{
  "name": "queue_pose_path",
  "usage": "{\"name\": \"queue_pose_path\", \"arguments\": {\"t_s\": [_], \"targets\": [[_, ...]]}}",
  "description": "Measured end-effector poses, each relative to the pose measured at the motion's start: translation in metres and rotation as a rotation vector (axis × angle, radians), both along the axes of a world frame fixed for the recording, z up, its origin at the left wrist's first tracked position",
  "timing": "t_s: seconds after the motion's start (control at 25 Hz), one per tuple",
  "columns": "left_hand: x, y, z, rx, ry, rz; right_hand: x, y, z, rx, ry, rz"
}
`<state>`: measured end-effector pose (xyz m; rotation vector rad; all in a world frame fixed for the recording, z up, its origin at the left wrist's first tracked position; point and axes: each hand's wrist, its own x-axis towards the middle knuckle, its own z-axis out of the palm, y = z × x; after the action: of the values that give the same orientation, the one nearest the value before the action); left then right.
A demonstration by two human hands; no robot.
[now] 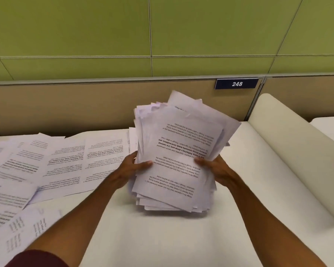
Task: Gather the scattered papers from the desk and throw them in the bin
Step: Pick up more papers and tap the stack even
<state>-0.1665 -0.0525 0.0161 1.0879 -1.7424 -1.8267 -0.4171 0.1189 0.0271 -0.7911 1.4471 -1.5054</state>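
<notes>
A thick, uneven stack of printed papers (178,151) is held up over the white desk (162,237), tilted away from me. My left hand (132,169) grips its left edge with the thumb on the top sheet. My right hand (215,168) grips the right edge, thumb on top. The stack's lower edge hangs just above the desk. Several loose printed sheets (52,164) lie spread and overlapping across the left part of the desk. No bin is in view.
A beige partition (85,105) with a blue "248" sign (236,84) runs along the back under a green wall. A cream divider panel (297,155) rises along the desk's right side, with another white surface (330,128) beyond it.
</notes>
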Motion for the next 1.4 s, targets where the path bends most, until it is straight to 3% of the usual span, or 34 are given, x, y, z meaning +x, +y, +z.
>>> {"name": "queue_pose_path", "arguments": {"t_s": [0.12, 0.24, 0.44, 0.56, 0.76, 1.12, 1.28, 1.4], "targets": [[-0.009, -0.001, 0.036, -0.171, 0.142, 0.180, 0.009, -0.026, 0.031, -0.145, 0.119, -0.005], [-0.005, -0.001, 0.042, -0.277, 0.155, 0.248, 0.018, -0.042, 0.039, -0.205, 0.248, -0.052], [-0.007, 0.009, 0.040, -0.462, 0.151, 0.306, 0.028, -0.045, 0.020, -0.237, 0.224, -0.226], [-0.019, 0.012, 0.037, -0.370, 0.097, 0.363, 0.028, -0.047, 0.020, -0.288, 0.190, -0.284], [-0.034, 0.008, 0.041, -0.370, 0.183, 0.376, 0.028, -0.050, 0.032, -0.271, 0.228, -0.376], [-0.027, -0.003, 0.044, -0.276, 0.252, 0.192, 0.015, -0.043, 0.055, -0.317, 0.160, -0.360], [-0.021, -0.007, 0.037, -0.255, 0.178, 0.151, 0.013, -0.037, 0.053, -0.252, 0.279, -0.243], [-0.022, -0.005, 0.041, -0.242, 0.183, 0.119, 0.017, -0.039, 0.072, -0.340, 0.427, -0.443]]}}
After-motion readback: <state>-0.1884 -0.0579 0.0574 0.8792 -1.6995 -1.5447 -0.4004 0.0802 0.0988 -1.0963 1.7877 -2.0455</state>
